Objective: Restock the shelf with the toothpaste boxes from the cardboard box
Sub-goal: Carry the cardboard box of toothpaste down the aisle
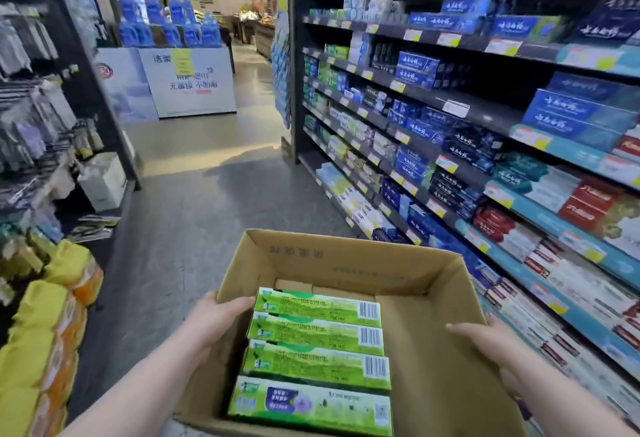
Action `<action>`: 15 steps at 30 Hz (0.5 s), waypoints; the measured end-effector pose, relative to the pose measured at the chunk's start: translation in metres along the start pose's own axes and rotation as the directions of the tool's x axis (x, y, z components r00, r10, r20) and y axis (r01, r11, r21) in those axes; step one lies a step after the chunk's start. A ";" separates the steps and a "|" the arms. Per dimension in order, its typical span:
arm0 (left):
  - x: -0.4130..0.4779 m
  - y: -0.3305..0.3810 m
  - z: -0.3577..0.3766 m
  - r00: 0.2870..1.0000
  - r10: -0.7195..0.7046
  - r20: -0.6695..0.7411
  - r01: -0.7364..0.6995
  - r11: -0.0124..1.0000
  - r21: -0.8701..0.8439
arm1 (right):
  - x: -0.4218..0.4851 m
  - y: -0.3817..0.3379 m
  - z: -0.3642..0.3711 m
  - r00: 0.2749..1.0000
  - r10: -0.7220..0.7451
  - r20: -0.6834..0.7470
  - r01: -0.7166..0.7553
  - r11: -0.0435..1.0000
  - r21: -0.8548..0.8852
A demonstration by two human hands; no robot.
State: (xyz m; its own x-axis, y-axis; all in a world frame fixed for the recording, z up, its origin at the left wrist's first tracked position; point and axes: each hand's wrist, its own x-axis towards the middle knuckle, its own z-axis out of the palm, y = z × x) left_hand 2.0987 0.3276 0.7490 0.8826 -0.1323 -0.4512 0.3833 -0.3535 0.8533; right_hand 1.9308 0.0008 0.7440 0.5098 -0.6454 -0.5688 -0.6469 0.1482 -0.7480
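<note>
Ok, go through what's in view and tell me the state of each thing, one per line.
cardboard box: open at the top, held up at both side walls.
toothpaste boxes: four green ones, lying flat in a row inside the box, sealed.
left hand: gripping the box's left wall.
right hand: gripping the box's right wall.
shelf: mostly stocked, with a gap on one middle level.

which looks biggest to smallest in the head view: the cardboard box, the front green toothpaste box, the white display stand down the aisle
1. cardboard box
2. white display stand
3. front green toothpaste box

The stand is far off, so it is likely larger than it looks.
</note>
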 end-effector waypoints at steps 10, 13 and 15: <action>0.191 0.090 -0.006 0.997 0.014 0.079 -0.020 0.997 0.076 | 0.098 -0.102 0.070 0.993 0.040 -0.112 -0.032 0.996 0.080; 0.250 0.112 0.010 0.994 0.022 0.110 -0.032 0.995 0.094 | 0.143 -0.130 0.081 0.992 0.054 -0.118 -0.041 0.993 0.110; 0.290 0.127 0.022 0.992 0.020 0.121 -0.032 0.994 0.103 | 0.179 -0.147 0.089 0.992 0.060 -0.111 -0.046 0.992 0.121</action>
State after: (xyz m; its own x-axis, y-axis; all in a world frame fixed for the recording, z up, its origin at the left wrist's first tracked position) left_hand 2.3970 0.2236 0.7212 0.8506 -0.2500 -0.4626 0.3245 -0.4427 0.8359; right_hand 2.1672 -0.0698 0.7214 0.4040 -0.7147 -0.5710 -0.5964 0.2675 -0.7568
